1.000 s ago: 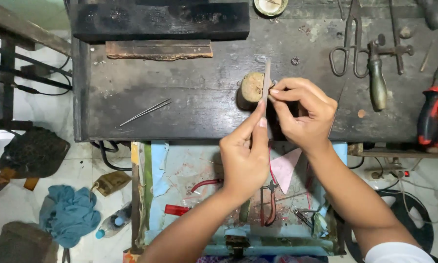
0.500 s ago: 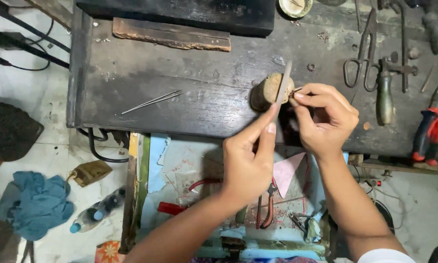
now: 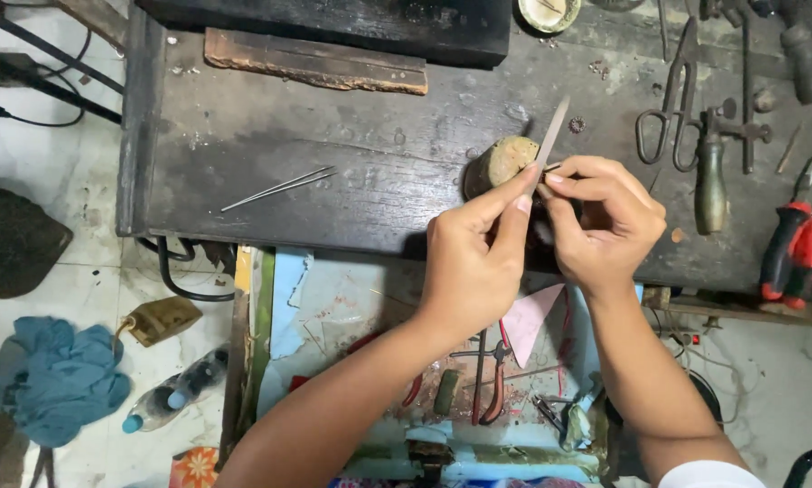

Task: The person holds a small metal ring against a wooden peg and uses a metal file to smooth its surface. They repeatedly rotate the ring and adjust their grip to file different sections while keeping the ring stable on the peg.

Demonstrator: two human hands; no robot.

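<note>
Far left of frame, off the bench: a blue rag [image 3: 51, 380] and a plastic bottle [image 3: 175, 398] lie on the floor, out of my way. On the dark wooden bench [image 3: 270, 136], left-centre, two thin metal rods [image 3: 279, 188] lie flat and apart from my hands, likely parked within reach. Above them, a rusty flat bar [image 3: 315, 61] rests against the bench's back ledge. Centre: my left hand [image 3: 469, 262] comes up from the lower middle, index finger and thumb pinched on the lower end of a slim flat file [image 3: 549, 140], which tilts up to the right. The file's blade lies just beside a small round wooden peg [image 3: 501, 163] standing on the bench edge, probably as a brace for the stroke. My right hand [image 3: 609, 221] is right against the left, fingertips pinched on something tiny at the file's edge; too small to tell what. Below the hands, an open drawer [image 3: 333, 316] holds pliers [image 3: 492, 380] and scraps, placed to catch filings, I judge. Right side: scissors [image 3: 668, 99], a green-handled tool [image 3: 710, 185] and red-handled pliers [image 3: 790, 248] lie spread out, well apart from my hands.
</note>
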